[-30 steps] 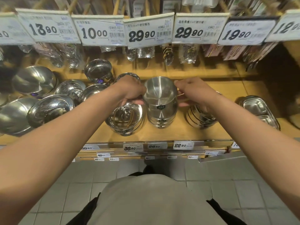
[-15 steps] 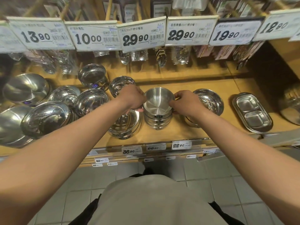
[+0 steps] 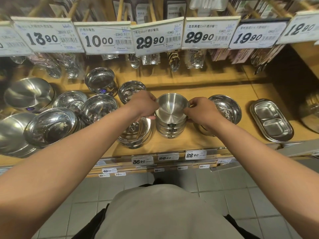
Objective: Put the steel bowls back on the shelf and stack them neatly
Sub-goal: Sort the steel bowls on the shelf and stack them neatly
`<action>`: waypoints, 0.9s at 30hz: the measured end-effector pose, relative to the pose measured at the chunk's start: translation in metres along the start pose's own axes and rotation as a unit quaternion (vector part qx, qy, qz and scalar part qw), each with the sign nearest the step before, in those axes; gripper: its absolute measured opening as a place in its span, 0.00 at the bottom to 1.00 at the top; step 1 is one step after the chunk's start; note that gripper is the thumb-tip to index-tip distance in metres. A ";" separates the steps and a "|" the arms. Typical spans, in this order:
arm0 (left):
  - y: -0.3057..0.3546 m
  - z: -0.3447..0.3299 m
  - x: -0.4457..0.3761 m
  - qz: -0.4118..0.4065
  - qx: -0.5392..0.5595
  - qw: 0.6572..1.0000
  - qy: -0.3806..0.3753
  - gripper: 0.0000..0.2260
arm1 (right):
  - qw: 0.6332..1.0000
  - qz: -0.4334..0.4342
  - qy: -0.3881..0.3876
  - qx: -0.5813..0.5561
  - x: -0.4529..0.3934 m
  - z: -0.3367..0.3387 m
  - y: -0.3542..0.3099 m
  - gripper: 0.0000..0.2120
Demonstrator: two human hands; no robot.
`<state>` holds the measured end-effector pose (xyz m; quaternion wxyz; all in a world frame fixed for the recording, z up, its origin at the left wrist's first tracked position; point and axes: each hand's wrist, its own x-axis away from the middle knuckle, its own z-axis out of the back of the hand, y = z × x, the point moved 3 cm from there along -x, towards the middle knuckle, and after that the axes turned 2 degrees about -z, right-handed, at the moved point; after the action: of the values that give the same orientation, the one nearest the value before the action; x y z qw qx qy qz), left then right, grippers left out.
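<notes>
Both hands (image 3: 144,106) (image 3: 201,110) gripping top steel bowl (image 3: 171,107), stacked on shelf (image 3: 189,140)

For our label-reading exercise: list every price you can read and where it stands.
"13.90", "10.00", "29.90", "29.90", "19.80", "12.80": upper price cards.
"36.90", "26.90", "22.90": shelf-edge tags.
"49.90", "25.90", "10.00": lower tags.
Small print, barcodes, bowl stickers: unreadable.

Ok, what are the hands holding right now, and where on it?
Both hold the top steel bowl of the small stack: left hand grips its left rim, right hand pinches its right rim. It sits nested on the stack.
</notes>
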<state>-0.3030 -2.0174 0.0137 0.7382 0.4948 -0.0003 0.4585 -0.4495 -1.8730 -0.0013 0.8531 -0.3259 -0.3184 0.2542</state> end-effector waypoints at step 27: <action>0.000 -0.006 0.012 0.017 0.026 0.999 0.015 0.07 | 1.000 0.013 -0.025 0.008 0.008 0.000 -0.009 0.05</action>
<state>-0.2985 -2.0046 0.0165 0.7175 0.5067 0.0141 0.4777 -0.4422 -1.8739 0.0080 0.8439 -0.3168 -0.3340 0.2756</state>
